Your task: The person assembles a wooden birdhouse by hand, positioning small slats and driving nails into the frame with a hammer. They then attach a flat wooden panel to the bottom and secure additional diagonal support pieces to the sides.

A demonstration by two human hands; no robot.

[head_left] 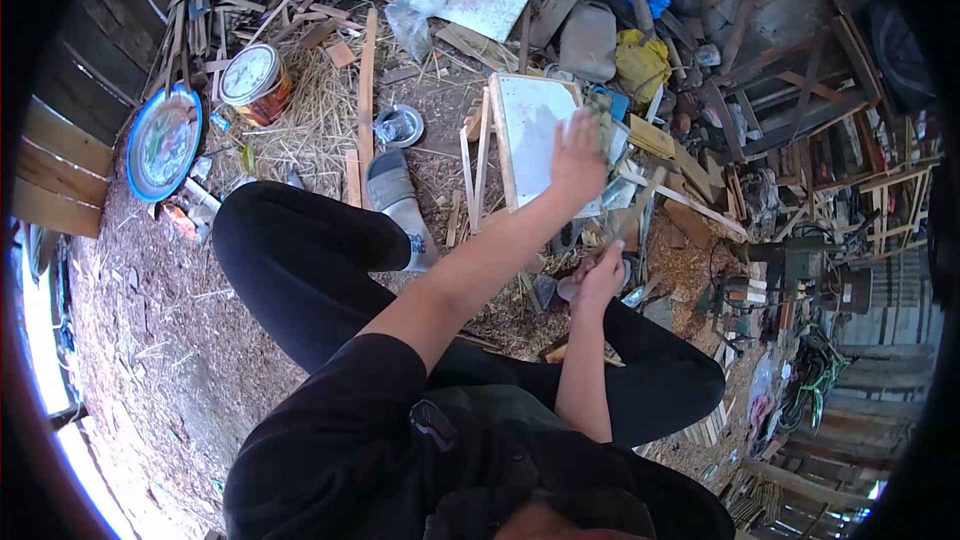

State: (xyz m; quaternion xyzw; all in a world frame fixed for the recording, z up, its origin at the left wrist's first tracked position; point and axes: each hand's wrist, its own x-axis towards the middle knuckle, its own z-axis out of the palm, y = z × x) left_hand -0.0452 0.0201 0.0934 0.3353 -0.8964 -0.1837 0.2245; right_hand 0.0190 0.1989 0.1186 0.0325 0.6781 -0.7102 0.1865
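Note:
A white board [530,120] with a wooden edge strip rests tilted in front of me, a greyish patch on its face. My left hand [578,158] is at the board's right part, its fingers stretched out and slightly blurred. My right hand [600,278] is closed near my right knee. From it a long, thin, flat brownish strip [640,202] points up and away, just right of the board; whether it is a blade or a piece of wood I cannot make out.
Thin wooden strips [478,165] stand left of the board. Around lie a paint bucket [255,83], a blue-rimmed basin [165,143], a small metal bowl [399,126], a grey jerrycan [588,42] and a yellow bag [641,65]. Scrap wood, straw and shavings cover the ground.

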